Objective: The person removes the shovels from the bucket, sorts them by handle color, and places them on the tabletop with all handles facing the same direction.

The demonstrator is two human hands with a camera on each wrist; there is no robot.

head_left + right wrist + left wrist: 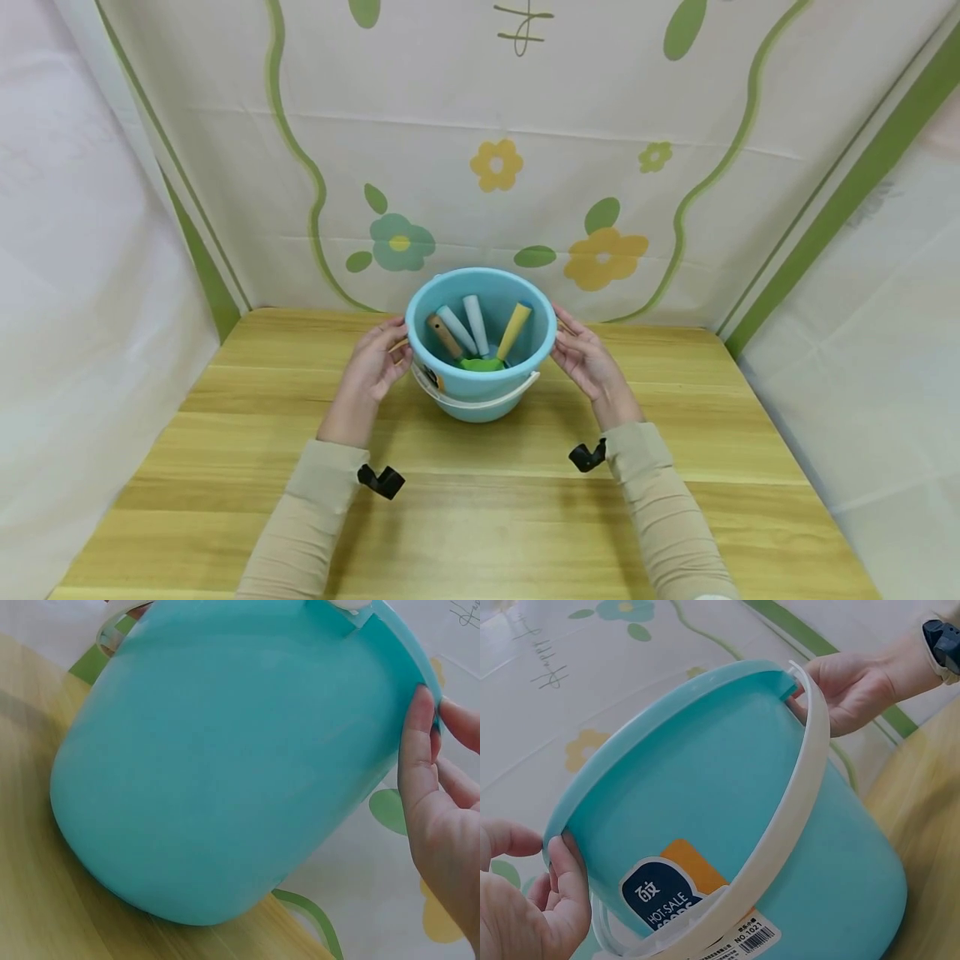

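A teal plastic bucket (480, 387) stands mid-table, its white handle (477, 402) hanging down the front. Inside lean several tool handles: a wooden one (444, 335), two pale ones (475, 323), a yellow one (514, 330), and something green (482, 364) at the bottom. My left hand (396, 337) pinches the left rim, thumb and fingers on either side of it (544, 855). My right hand (561, 333) holds the right rim, thumb lying along the edge (435, 727). The left wrist view shows the bucket's sticker (697, 900) and my right hand (847, 686) across the rim.
The wooden table (480, 517) is enclosed by a floral cloth backdrop (495, 167) behind and pale cloth walls (75, 292) on both sides. Black camera mounts (381, 481) sit on both wrists over beige sleeves.
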